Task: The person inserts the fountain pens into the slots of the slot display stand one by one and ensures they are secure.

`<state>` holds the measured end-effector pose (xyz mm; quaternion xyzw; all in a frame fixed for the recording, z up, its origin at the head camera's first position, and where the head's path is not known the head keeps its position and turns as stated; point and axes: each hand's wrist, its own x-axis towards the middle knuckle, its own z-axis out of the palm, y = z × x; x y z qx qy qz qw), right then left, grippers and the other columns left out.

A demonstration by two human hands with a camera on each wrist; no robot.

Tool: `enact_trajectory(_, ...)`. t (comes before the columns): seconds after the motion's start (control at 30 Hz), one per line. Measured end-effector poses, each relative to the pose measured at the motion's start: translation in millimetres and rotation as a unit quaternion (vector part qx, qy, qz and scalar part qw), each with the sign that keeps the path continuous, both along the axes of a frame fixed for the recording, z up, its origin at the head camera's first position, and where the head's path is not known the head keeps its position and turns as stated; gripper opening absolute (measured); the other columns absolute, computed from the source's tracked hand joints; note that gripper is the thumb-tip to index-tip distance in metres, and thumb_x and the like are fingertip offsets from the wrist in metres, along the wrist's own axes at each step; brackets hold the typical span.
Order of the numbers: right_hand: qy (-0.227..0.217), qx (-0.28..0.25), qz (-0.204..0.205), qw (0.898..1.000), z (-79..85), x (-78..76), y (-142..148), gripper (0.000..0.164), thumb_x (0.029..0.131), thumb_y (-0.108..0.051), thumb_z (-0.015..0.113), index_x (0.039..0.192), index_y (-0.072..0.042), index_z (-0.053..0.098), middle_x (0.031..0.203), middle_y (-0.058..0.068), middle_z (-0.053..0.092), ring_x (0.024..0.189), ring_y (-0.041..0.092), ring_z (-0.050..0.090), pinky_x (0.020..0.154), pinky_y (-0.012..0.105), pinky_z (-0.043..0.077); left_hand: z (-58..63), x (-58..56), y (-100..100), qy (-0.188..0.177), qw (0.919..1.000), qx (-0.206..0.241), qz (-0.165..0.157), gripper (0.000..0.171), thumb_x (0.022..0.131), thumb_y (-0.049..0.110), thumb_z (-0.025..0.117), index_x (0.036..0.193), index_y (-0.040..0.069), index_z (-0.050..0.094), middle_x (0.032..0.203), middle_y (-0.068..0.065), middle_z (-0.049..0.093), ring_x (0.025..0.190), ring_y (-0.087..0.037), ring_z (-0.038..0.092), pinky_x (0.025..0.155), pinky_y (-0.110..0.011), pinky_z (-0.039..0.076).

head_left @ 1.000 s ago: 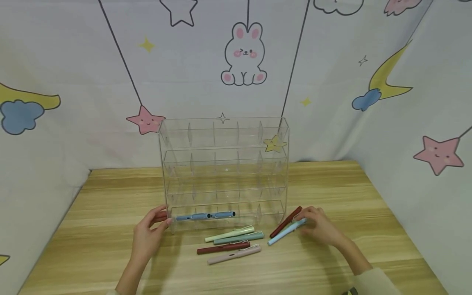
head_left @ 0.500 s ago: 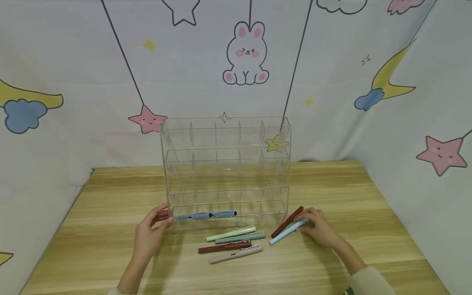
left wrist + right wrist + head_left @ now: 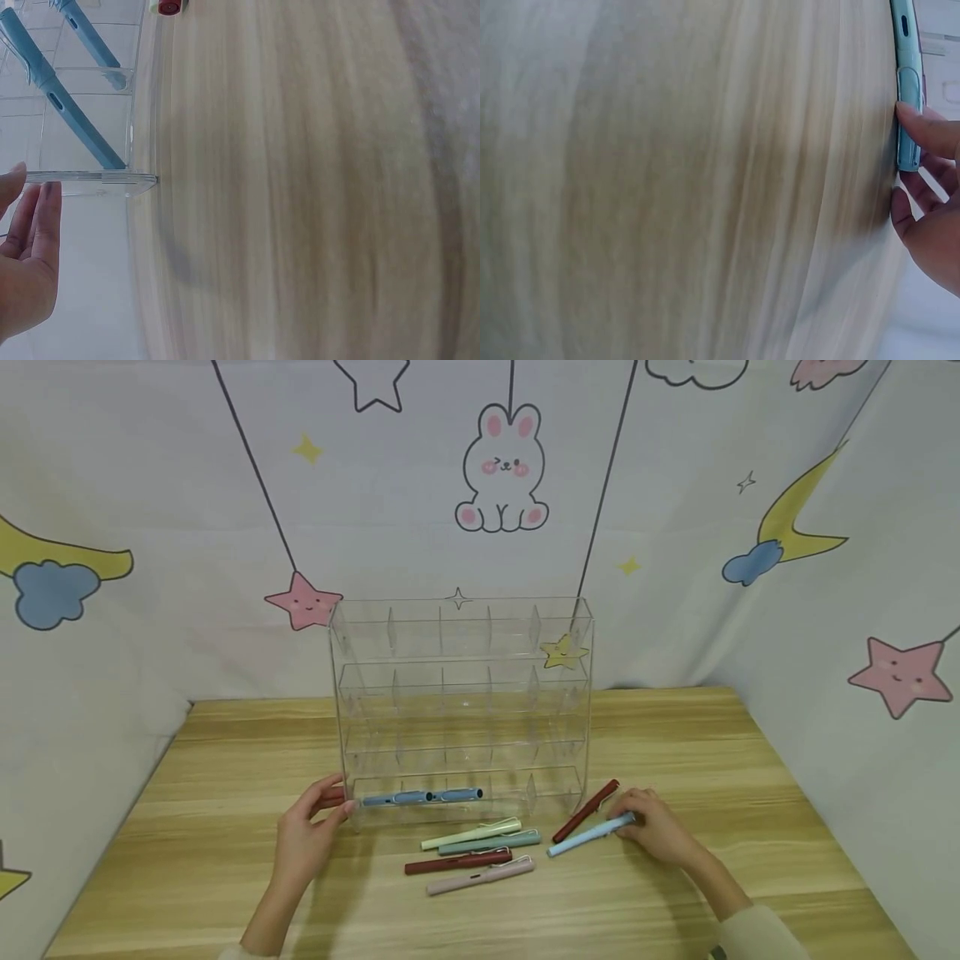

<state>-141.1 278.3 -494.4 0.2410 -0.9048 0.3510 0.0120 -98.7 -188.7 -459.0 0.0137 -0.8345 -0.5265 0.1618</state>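
My left hand [image 3: 303,835] pinches the left side panel of a clear acrylic pen rack [image 3: 465,662], thumb and fingers on opposite faces, as the left wrist view shows. Two blue pens [image 3: 420,797] lie end to end on the rack's lowest tier. My right hand [image 3: 651,828] pinches the cap end of a light blue pen [image 3: 909,82], with the thumb on its near side; the pen's other end points left, low over the table. Just behind that pen lies a dark red pen [image 3: 586,811], slanting beside the rack's right foot.
In front of the rack lie a pale green pen [image 3: 468,836], a teal pen [image 3: 491,842], another dark red pen [image 3: 457,862] and a pale pink pen [image 3: 480,877]. A white patterned curtain [image 3: 375,510] encloses the wooden table [image 3: 225,752] at the back and sides.
The light blue pen has turned to a flatter angle, its cap end shifting right and toward me with my right hand. My left hand keeps its hold on the rack.
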Motion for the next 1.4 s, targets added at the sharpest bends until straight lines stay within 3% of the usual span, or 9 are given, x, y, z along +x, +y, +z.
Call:
enact_trajectory(0.37, -0.036, -0.011, 0.039, 0.998, 8.9, 4.4, 11.6, 0.018, 0.071, -0.003, 0.074, 0.083, -0.013, 0.065, 0.086, 0.0, 0.062, 0.08, 0.009, 0.05, 0.067, 0.025, 0.043, -0.7, -0.4, -0.6, -0.009, 1.0, 0.002, 0.0, 0.037, 0.081, -0.004, 0.066, 0.116, -0.002, 0.057, 0.098, -0.017, 0.063, 0.084, 0.005, 0.054, 0.066, -0.013, 0.048)
enact_trajectory(0.63, -0.042, -0.056, 0.079, 0.994, 44.8, 13.0, 3.6, 0.018, 0.077, 0.001, 0.069, 0.088, -0.013, 0.064, 0.087, -0.002, 0.06, 0.073, 0.008, 0.051, 0.059, 0.024, 0.046, 0.2, 0.0, -0.3, -0.012, 0.9999, 0.005, 0.002, 0.037, 0.081, -0.004, 0.065, 0.116, -0.003, 0.057, 0.098, -0.018, 0.063, 0.084, 0.006, 0.054, 0.066, -0.012, 0.048)
enact_trajectory(0.8, -0.005, -0.069, 0.082, 0.994, 68.1, 13.7, -14.6, 0.023, 0.078, 0.003, 0.067, 0.092, -0.015, 0.064, 0.088, -0.004, 0.06, 0.071, 0.009, 0.053, 0.058, 0.024, 0.047, 1.7, 0.6, 0.2, -0.013, 0.9999, -0.001, 0.001, 0.036, 0.082, -0.002, 0.065, 0.117, -0.002, 0.056, 0.099, -0.018, 0.063, 0.084, 0.006, 0.053, 0.066, -0.012, 0.047)
enact_trajectory(1.0, 0.007, -0.051, 0.043, 0.998, 83.9, 11.3, -46.6, 0.016, 0.079, 0.0, 0.069, 0.09, -0.011, 0.066, 0.087, -0.007, 0.059, 0.07, 0.007, 0.051, 0.058, 0.022, 0.046, 2.4, 0.9, 0.7, -0.016, 0.9999, -0.002, 0.002, 0.036, 0.082, -0.002, 0.065, 0.117, -0.002, 0.057, 0.099, -0.018, 0.063, 0.084, 0.006, 0.053, 0.066, -0.012, 0.047)
enact_trajectory(1.23, -0.012, -0.012, 0.033, 0.999, 90.9, 3.8, -85.8, 0.009, 0.08, 0.001, 0.068, 0.088, -0.002, 0.067, 0.083, 0.0, 0.059, 0.069, 0.007, 0.049, 0.055, 0.021, 0.044, 1.9, 0.4, 0.5, -0.016, 0.9999, 0.001, 0.001, 0.036, 0.082, -0.002, 0.065, 0.117, -0.002, 0.056, 0.099, -0.018, 0.063, 0.084, 0.007, 0.053, 0.066, -0.012, 0.047)
enact_trajectory(1.4, 0.004, -0.007, 0.041, 0.999, 87.9, 0.3, -108.8, 0.007, 0.078, 0.0, 0.069, 0.085, 0.001, 0.067, 0.082, 0.004, 0.059, 0.07, 0.011, 0.052, 0.058, 0.023, 0.047, 1.4, 0.0, -0.1, -0.017, 0.9998, 0.008, -0.001, 0.036, 0.082, -0.002, 0.065, 0.117, -0.002, 0.057, 0.099, -0.018, 0.063, 0.084, 0.006, 0.054, 0.066, -0.012, 0.048)
